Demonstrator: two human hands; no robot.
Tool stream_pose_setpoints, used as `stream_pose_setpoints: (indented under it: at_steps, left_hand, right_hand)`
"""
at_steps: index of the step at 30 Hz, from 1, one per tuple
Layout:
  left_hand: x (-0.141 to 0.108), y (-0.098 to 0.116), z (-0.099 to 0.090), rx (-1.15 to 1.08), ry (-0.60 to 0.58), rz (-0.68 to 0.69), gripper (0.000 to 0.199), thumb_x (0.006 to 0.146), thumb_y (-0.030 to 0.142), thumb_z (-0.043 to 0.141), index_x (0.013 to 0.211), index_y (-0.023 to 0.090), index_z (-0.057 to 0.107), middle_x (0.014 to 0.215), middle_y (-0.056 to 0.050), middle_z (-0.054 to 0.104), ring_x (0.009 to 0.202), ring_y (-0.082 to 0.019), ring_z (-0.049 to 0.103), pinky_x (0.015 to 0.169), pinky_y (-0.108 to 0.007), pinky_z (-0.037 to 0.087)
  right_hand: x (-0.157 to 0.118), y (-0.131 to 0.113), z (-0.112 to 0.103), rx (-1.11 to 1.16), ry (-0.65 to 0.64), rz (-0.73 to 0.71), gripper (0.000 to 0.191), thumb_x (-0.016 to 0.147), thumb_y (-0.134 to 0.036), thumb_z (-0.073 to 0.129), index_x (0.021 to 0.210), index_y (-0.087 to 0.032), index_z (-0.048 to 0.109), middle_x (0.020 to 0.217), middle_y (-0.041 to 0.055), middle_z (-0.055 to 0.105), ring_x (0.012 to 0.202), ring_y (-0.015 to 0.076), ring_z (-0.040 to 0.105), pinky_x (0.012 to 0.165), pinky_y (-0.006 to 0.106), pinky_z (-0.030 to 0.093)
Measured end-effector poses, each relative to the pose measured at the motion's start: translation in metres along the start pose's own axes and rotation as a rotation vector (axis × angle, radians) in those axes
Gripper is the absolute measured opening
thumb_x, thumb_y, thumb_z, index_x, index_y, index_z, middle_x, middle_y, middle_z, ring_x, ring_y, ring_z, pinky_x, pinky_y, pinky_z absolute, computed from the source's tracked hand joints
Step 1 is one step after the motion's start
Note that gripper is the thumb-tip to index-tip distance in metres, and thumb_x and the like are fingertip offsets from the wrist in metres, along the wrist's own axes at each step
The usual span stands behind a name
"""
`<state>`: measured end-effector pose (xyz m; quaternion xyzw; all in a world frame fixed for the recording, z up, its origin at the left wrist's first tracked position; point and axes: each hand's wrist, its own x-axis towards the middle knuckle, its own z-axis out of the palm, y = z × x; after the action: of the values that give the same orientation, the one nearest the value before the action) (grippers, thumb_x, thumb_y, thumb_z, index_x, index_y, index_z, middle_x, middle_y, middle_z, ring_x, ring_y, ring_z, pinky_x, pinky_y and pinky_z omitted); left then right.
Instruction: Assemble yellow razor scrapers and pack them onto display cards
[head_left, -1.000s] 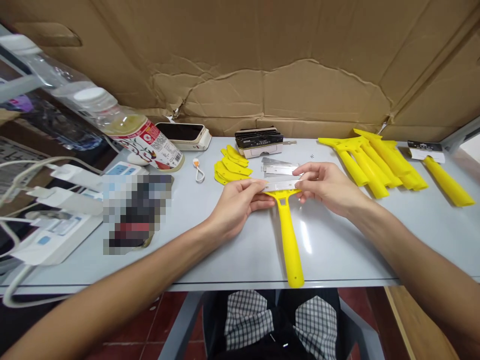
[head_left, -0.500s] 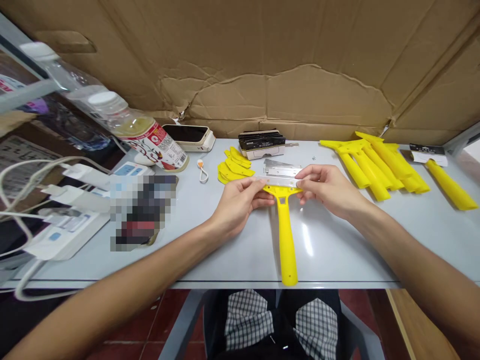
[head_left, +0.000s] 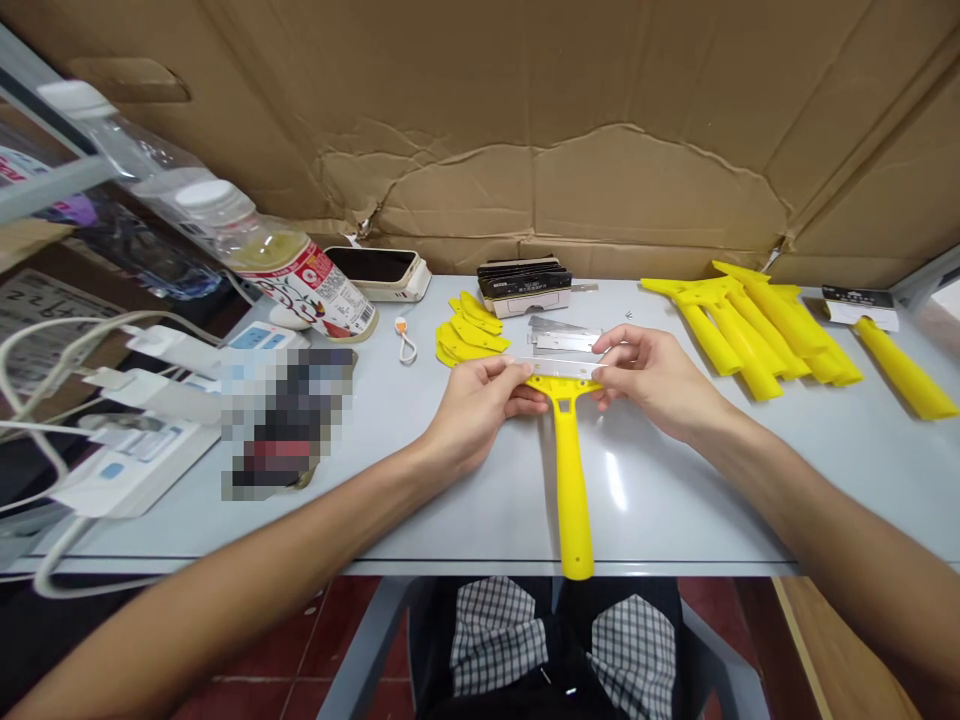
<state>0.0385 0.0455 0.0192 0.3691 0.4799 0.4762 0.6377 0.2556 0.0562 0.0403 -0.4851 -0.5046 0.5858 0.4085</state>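
A yellow scraper (head_left: 574,490) lies with its handle toward me, the handle's end reaching the table's front edge. Across its wide head runs a thin metal strip (head_left: 559,368). My left hand (head_left: 480,405) is closed on the left end of the head and strip, thumb on top. At the right end my right hand (head_left: 652,380) pinches the head and strip between thumb and fingers. Just behind the strip lie loose metal blades (head_left: 566,342), partly covered by my right fingertips. To their left is a pile of yellow plastic pieces (head_left: 469,335).
Several yellow handles (head_left: 750,325) are heaped at the right, with a single handle (head_left: 904,370) beside them. A box of black packets (head_left: 525,288) stands at the back. Leftward are a phone (head_left: 375,272), a drink bottle (head_left: 300,275) and a power strip (head_left: 150,450) with cables.
The scraper has shifted very slightly toward me, its handle end a little lower. Both hands keep their hold on the head and strip.
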Motion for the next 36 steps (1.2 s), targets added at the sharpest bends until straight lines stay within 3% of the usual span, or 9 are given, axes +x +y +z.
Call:
stream_pose_setpoints:
  at_steps: [3, 12, 17, 23, 27, 31, 36]
  left_hand:
    - [0.001, 0.0, -0.001, 0.005, -0.012, -0.011, 0.011, 0.088, 0.017, 0.075, 0.082, 0.009, 0.078, 0.084, -0.012, 0.079, 0.066, -0.014, 0.072, 0.067, -0.026, 0.064]
    - [0.0, -0.001, -0.002, 0.046, 0.02, 0.041, 0.009, 0.085, 0.018, 0.079, 0.081, 0.011, 0.076, 0.09, -0.013, 0.081, 0.07, -0.015, 0.074, 0.071, -0.029, 0.064]
    - [-0.001, 0.001, -0.002, 0.051, 0.002, 0.021, 0.008, 0.086, 0.019, 0.078, 0.084, 0.011, 0.079, 0.091, -0.012, 0.081, 0.07, -0.015, 0.074, 0.073, -0.03, 0.065]
    - [0.002, 0.003, -0.004, -0.018, -0.064, -0.046, 0.009, 0.087, 0.018, 0.078, 0.084, 0.009, 0.077, 0.088, -0.011, 0.079, 0.07, -0.015, 0.074, 0.075, -0.029, 0.066]
    - [0.002, 0.005, -0.003, -0.002, -0.017, -0.06, 0.01, 0.084, 0.017, 0.08, 0.09, 0.013, 0.073, 0.092, -0.009, 0.077, 0.07, -0.015, 0.073, 0.065, -0.029, 0.063]
    - [0.008, 0.021, -0.01, 0.133, 0.106, 0.124, 0.019, 0.079, 0.022, 0.081, 0.095, 0.018, 0.072, 0.095, -0.005, 0.07, 0.069, -0.014, 0.065, 0.048, -0.026, 0.051]
    - [0.032, 0.05, -0.041, 0.582, 0.261, 0.537, 0.012, 0.081, 0.026, 0.077, 0.092, 0.021, 0.073, 0.098, -0.004, 0.075, 0.082, -0.018, 0.065, 0.065, -0.027, 0.051]
  right_hand:
    - [0.001, 0.001, 0.0, -0.007, 0.009, -0.017, 0.03, 0.071, -0.014, 0.083, 0.093, -0.02, 0.063, 0.063, -0.0043, 0.071, 0.053, 0.015, 0.071, 0.061, 0.027, 0.056]
    - [0.004, 0.0, 0.0, 0.072, 0.005, 0.127, 0.018, 0.08, -0.014, 0.082, 0.093, -0.015, 0.07, 0.08, 0.0083, 0.076, 0.065, 0.0171, 0.073, 0.057, 0.029, 0.06]
    - [0.002, 0.002, -0.001, -0.041, 0.023, 0.03, 0.014, 0.079, -0.014, 0.081, 0.09, -0.015, 0.072, 0.065, 0.0039, 0.074, 0.055, 0.0142, 0.071, 0.06, 0.026, 0.057]
    - [-0.001, 0.0, 0.002, -0.057, 0.067, -0.014, 0.017, 0.075, -0.017, 0.083, 0.088, -0.016, 0.072, 0.065, 0.0018, 0.073, 0.056, 0.0146, 0.071, 0.061, 0.026, 0.056]
    - [0.002, 0.001, 0.001, -0.053, 0.082, 0.007, 0.017, 0.075, -0.015, 0.081, 0.09, -0.016, 0.073, 0.067, 0.0026, 0.074, 0.056, 0.0154, 0.072, 0.062, 0.028, 0.057]
    - [0.008, 0.007, -0.008, -0.045, 0.091, -0.013, 0.024, 0.076, -0.014, 0.081, 0.099, -0.017, 0.074, 0.07, 0.0006, 0.073, 0.058, 0.0149, 0.072, 0.065, 0.028, 0.059]
    - [0.014, 0.008, -0.019, -0.017, 0.119, -0.017, 0.03, 0.076, -0.015, 0.082, 0.103, -0.017, 0.072, 0.074, 0.0011, 0.073, 0.06, 0.0149, 0.072, 0.064, 0.028, 0.06]
